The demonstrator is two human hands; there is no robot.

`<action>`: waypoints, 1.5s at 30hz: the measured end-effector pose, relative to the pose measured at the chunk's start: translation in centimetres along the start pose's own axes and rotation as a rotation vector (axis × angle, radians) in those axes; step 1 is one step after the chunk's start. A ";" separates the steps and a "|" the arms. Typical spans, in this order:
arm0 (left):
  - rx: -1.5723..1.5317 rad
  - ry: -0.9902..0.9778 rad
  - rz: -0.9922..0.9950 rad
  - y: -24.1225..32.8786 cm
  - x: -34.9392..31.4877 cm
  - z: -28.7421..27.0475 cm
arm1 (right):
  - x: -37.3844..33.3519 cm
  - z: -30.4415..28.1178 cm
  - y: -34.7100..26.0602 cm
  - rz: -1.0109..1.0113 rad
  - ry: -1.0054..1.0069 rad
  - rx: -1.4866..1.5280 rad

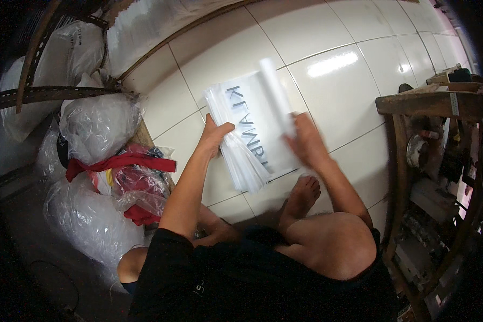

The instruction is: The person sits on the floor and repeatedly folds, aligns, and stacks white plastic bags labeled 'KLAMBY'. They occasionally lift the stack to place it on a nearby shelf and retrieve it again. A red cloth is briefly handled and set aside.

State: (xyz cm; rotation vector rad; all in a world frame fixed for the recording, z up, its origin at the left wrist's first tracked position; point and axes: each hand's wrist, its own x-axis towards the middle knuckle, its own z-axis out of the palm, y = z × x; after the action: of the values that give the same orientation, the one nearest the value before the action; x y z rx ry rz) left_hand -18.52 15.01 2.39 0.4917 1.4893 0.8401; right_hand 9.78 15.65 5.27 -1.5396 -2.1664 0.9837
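Between two bare hands, a stack of white plastic film (260,99)

On the floor (338,102) of glossy pale tiles, the stack lies just beyond a bare foot (305,192), with one of the person's hands at either side. The left hand (214,135) holds its left edge, thumb pressed on top and the other fingers mostly hidden. The right hand (307,140), blurred, is at the right side, by the near end of a curled roll (276,94) of the same film; whether its fingers close on the roll I cannot tell.

The film looks thin, smooth and slightly see-through. Large dark lettering runs down its flat middle, while the left side gathers into narrow pleats that fan out toward the near end. The roll is blurred too, a pale tube standing up from the sheet.

Farther left, clear plastic sacks (99,121), crinkled and shiny, bulge with whitish contents beside a limp red cloth (121,163). Over them runs a dark rack (35,96) of perforated bars. To the right stands a bench (429,107) of worn brown wood, thick-edged and scuffed.
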 end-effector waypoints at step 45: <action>0.425 0.321 0.798 0.9 -2.5 7.7 | 9.3 -12.7 -18.1 -0.705 0.218 -0.464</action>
State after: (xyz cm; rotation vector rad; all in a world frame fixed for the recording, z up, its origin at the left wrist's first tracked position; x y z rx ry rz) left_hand -10.86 15.35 5.21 1.3778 1.7931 1.2572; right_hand 1.18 25.25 25.48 -0.8301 -2.5759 0.0891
